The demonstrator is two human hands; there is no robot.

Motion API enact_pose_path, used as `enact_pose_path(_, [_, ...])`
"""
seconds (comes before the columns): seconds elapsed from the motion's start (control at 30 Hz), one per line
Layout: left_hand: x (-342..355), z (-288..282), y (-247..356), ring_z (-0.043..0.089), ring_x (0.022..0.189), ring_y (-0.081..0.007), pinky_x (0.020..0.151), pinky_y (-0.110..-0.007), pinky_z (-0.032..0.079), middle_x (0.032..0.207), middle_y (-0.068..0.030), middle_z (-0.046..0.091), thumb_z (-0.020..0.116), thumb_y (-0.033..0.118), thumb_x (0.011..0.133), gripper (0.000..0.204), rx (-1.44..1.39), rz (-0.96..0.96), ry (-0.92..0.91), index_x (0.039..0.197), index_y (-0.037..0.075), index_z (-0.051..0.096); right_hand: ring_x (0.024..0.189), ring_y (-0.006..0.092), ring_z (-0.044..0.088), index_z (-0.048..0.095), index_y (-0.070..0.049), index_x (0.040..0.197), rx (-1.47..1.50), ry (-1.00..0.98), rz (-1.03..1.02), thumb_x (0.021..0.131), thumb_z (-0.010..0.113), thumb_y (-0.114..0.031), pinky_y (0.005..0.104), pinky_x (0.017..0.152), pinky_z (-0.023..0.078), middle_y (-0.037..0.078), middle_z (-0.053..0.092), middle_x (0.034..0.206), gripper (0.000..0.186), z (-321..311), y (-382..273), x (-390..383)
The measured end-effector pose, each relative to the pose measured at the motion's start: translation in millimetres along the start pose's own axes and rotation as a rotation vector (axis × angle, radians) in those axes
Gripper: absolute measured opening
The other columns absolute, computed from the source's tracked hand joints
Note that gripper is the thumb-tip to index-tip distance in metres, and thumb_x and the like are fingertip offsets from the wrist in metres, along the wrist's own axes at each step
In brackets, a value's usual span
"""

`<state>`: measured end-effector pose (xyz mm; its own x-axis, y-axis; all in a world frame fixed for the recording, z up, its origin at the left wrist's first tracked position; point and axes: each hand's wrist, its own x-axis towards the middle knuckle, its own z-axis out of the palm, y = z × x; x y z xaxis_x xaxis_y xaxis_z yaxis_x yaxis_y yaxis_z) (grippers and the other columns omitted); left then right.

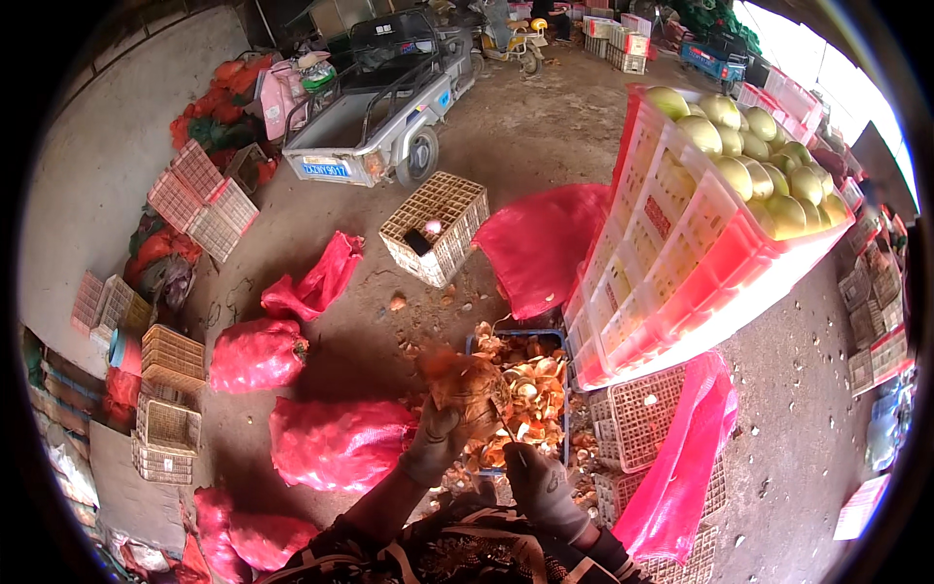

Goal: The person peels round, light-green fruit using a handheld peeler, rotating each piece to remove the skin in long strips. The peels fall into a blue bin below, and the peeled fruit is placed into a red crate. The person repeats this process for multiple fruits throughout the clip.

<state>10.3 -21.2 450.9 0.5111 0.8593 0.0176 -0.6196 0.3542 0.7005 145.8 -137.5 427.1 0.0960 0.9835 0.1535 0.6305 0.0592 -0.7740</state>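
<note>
My left hand (pixel 438 440), in a light work glove, is closed around an onion (pixel 463 384) with loose brown skin; motion blurs its upper part. My right hand (pixel 541 487), gloved too, grips a small knife (pixel 504 417) whose thin blade points up toward the onion. Beneath both hands a blue crate (pixel 566 419) holds a heap of papery onion skins (pixel 530 389). Right of it rises a tall red-and-white plastic crate (pixel 637 243), filled to the top with pale peeled onions (pixel 769 165).
Full red mesh sacks (pixel 341 443) lie to my left. An upturned beige crate (pixel 443 229) with a dark phone-like object stands ahead, beside another red sack (pixel 545 243). More beige crates (pixel 647 419) sit at right under a pink mesh sack (pixel 686 448). A cargo tricycle (pixel 379 127) is parked behind.
</note>
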Motion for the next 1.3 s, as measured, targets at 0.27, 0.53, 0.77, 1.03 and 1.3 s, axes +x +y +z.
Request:
enact_pose_path(0.27, [12.7, -5.6, 8.5, 0.056, 0.101, -0.0178, 0.087, -0.031, 0.046, 0.116, -0.0067, 0.054, 0.079, 0.033, 0.067, 0.076, 0.301, 0.116, -0.19, 0.128, 0.005, 0.042, 0.054, 0.0253, 0.057, 0.056, -0.009, 0.095, -0.312, 0.19, -0.264, 0.082, 0.056, -0.004, 0.0356, 0.048, 0.042, 0.011, 0.055, 0.064, 0.013, -0.9, 2.3, -0.5])
enact_pose_path(0.53, [0.5, -1.5, -12.1, 0.052, 0.112, -0.0198, 0.095, -0.037, 0.043, 0.122, -0.0069, 0.052, 0.075, 0.027, 0.073, 0.071, -0.03, -0.004, 0.029, 0.129, 0.005, 0.04, 0.058, 0.0381, 0.057, 0.052, -0.01, 0.094, -0.194, 0.1, 0.027, 0.081, 0.057, -0.009, 0.0451, 0.05, 0.043, 0.016, 0.057, 0.064, 0.013, 4.1, 13.4, 1.8])
enact_pose_path(0.77, [-4.3, -3.3, -15.9, 0.049, 0.115, -0.0234, 0.098, -0.043, 0.042, 0.126, -0.0075, 0.05, 0.065, 0.038, 0.082, 0.064, -0.201, -0.21, 0.074, 0.131, 0.006, 0.039, 0.051, 0.0338, 0.055, 0.05, -0.01, 0.09, -0.218, 0.188, 0.011, 0.082, 0.055, -0.01, 0.0434, 0.045, 0.041, 0.013, 0.054, 0.06, 0.01, 21.1, 38.4, 1.0])
enact_pose_path(1.03, [-22.9, -10.3, -28.1, 0.049, 0.117, -0.0269, 0.101, -0.046, 0.038, 0.127, -0.0087, 0.051, 0.056, 0.047, 0.085, 0.06, -0.58, -0.423, 0.141, 0.131, 0.01, 0.042, 0.052, 0.0307, 0.055, 0.05, -0.011, 0.097, -0.389, 0.126, -0.2, 0.08, 0.054, -0.011, 0.0415, 0.045, 0.042, 0.01, 0.053, 0.062, 0.017, 15.4, 91.1, 15.6])
enact_pose_path(1.3, [-5.9, -20.8, -15.3, 0.05, 0.116, -0.0274, 0.099, -0.046, 0.04, 0.127, -0.0079, 0.052, 0.053, 0.048, 0.086, 0.058, -0.526, -0.563, 0.099, 0.128, 0.008, 0.046, 0.066, 0.0296, 0.061, 0.056, -0.006, 0.101, -0.192, -0.158, -0.153, 0.079, 0.053, -0.007, 0.0379, 0.057, 0.048, 0.013, 0.06, 0.075, 0.023, 60.0, 56.3, 12.3])
